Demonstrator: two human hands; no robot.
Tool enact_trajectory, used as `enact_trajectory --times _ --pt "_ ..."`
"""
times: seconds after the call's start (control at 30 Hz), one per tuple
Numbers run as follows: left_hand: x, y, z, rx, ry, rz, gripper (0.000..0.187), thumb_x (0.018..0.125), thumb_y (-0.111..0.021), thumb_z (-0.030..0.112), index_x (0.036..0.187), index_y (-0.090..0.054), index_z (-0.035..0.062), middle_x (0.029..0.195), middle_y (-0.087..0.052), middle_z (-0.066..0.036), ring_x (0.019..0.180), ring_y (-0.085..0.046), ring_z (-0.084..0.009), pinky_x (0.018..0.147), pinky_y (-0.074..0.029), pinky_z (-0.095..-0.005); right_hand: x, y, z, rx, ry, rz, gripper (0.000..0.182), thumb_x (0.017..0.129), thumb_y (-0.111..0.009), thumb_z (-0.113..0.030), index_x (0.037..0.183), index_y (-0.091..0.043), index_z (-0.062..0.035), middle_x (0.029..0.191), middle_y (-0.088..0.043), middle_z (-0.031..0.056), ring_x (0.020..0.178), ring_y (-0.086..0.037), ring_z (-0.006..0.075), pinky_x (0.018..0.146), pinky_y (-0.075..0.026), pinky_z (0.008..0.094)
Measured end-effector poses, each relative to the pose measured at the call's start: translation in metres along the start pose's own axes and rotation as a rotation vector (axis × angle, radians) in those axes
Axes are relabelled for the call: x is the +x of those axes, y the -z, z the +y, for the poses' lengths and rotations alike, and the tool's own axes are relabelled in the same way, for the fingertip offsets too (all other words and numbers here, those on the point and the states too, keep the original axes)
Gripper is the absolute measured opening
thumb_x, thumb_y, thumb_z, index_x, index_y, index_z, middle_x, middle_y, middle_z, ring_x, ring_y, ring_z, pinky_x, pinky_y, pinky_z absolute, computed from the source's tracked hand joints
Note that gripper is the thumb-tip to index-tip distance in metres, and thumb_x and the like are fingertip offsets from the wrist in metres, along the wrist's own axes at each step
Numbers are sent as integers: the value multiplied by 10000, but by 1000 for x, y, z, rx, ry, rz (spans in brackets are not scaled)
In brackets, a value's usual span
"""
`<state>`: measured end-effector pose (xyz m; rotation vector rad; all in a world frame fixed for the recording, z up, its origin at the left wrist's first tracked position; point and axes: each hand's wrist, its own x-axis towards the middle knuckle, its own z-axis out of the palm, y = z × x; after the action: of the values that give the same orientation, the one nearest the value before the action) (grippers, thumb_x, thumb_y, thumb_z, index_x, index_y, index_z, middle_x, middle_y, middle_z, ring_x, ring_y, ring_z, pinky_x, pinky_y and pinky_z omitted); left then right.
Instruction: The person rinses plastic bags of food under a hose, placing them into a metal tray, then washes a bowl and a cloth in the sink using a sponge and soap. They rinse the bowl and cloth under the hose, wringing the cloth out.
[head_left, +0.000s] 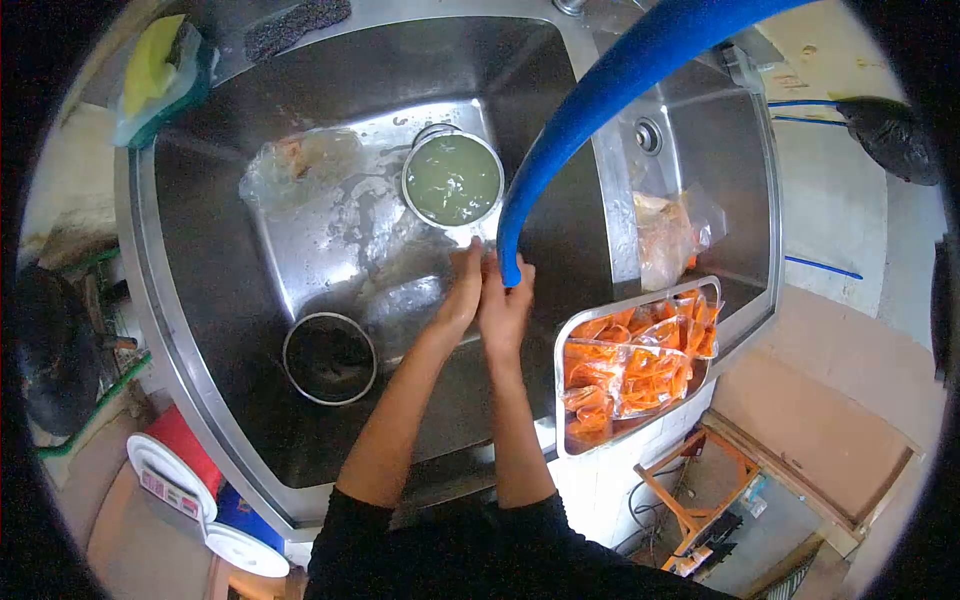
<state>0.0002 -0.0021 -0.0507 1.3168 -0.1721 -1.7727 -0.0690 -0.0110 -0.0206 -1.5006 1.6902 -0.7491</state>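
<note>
My left hand and my right hand are close together over the sink, fingers drawn in. The mouth of a thick blue hose comes down over my right hand and hides part of it. Whatever lies between my fingers, if anything, is hidden. Just beyond my hands stands a round metal pot filled with cloudy greenish liquid. Nearer on the left, a second round metal container with a dark inside sits in the same basin.
A clear plastic bag lies in the large sink basin. The smaller basin holds another bag. At the right front edge, a metal tray carries bagged orange pieces. A yellow sponge and a dark scrubber rest on the rim.
</note>
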Motion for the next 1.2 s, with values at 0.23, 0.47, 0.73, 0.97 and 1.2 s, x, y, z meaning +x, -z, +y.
enact_trajectory --times 0.23,0.47,0.73,0.97,1.2 --pt "-34 -21 6 -45 -307 -20 451 845 -491 328 1201 -424 59 1167 -484 -87 1068 -467 -195 955 -313 -324 18 0 12 518 -341 221 234 905 -433 -247 827 -526 -47 847 -535 52 786 -525 108 687 -432 255" --pt "-22 -9 7 -878 -271 -194 604 649 -411 28 1251 -365 11 1220 -467 -115 1143 -438 -231 992 -309 -330 5 -6 4 673 -249 204 173 877 -448 -188 934 -506 -35 894 -514 45 817 -477 133 761 -394 273" --pt "-35 -11 38 236 -358 -177 679 628 -448 60 1292 -354 166 1350 -278 -159 1254 -255 -286 1021 -211 -385 -10 7 -26 945 -375 -143 365 865 -472 -220 1189 -419 -61 1112 -484 64 1039 -471 173 862 -393 311" --pt "-34 -26 31 740 -601 141 606 775 -519 226 1334 -288 199 1322 -224 -186 1221 -207 -393 1008 -173 -459 6 -3 14 1183 -473 -124 259 855 -520 -218 1051 -437 -71 940 -523 49 827 -526 141 722 -434 282" --pt "-33 -32 5 -13 -492 188 447 846 -544 252 1225 -395 67 1079 -477 -109 1069 -445 -190 897 -359 -313 23 -5 -15 1099 -612 -44 179 871 -486 -259 784 -513 -105 727 -519 -6 628 -489 92 578 -400 239"
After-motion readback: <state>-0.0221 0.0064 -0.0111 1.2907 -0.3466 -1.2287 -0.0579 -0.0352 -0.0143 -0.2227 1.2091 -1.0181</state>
